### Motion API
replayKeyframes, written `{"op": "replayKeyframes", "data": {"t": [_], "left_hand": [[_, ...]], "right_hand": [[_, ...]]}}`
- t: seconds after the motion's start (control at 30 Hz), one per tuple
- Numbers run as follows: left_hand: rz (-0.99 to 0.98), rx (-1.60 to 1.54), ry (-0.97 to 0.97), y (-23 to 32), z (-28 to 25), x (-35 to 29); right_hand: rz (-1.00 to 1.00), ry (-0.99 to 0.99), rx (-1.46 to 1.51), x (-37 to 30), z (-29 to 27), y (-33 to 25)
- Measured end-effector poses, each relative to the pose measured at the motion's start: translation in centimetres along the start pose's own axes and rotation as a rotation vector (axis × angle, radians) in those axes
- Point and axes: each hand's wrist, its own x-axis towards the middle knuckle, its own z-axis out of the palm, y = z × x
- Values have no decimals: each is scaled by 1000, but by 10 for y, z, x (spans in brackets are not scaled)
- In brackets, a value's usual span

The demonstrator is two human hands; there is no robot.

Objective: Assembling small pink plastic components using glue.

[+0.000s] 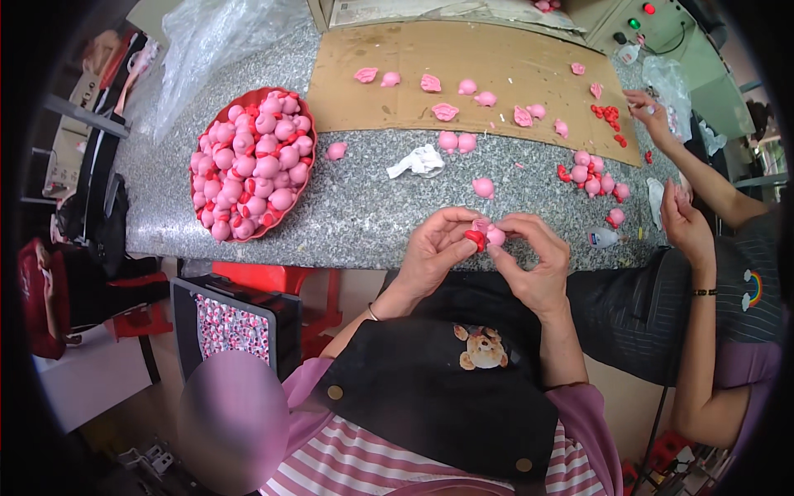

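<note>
Near the table's front edge, my left hand (432,255) and my right hand (539,263) meet at the fingertips. My left thumb and fingers pinch a small pink piece with a red bow-like part (475,238). Between my right thumb and fingers is a small pink ball (495,236), close against the red part; whether they are joined I cannot tell. Just beyond my hands lies a loose pink ball (483,188). A crumpled white cloth (418,162) and two more pink balls (456,142) lie farther off.
A red basket (311,126) heaped with pink-and-red pieces stands at left. Pink pieces lie across a cardboard sheet (496,66). At right are a cluster of assembled pieces (591,172), a small bottle (604,238), and a co-worker's hands (686,221). A black crate (285,318) stands below the table.
</note>
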Motion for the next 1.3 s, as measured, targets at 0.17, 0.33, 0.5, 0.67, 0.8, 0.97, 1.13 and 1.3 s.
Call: {"op": "replayKeyframes", "data": {"t": [0.17,0.33,0.5,0.67,0.8,0.97,1.13,1.3], "left_hand": [[-1,48,-16,-1,2,1],[43,117,-12,-7,1,-1],[73,169,-52,-8,2,1],[62,185,-57,-8,3,1],[118,328,-105,-2,6,2],[106,436,-96,1,6,2],[156,124,66,-14,6,5],[186,-187,32,-13,11,10]], "right_hand": [[-54,-7,-25,-1,-1,3],[-92,-29,-59,-2,-4,5],[-86,-29,-47,-4,-7,10],[-92,-38,-13,-8,-8,15],[-95,-35,1,-10,-8,19],[-340,-21,-198,-5,-4,19],[-478,43,-301,-2,10,18],[-1,206,239,-13,20,21]]}}
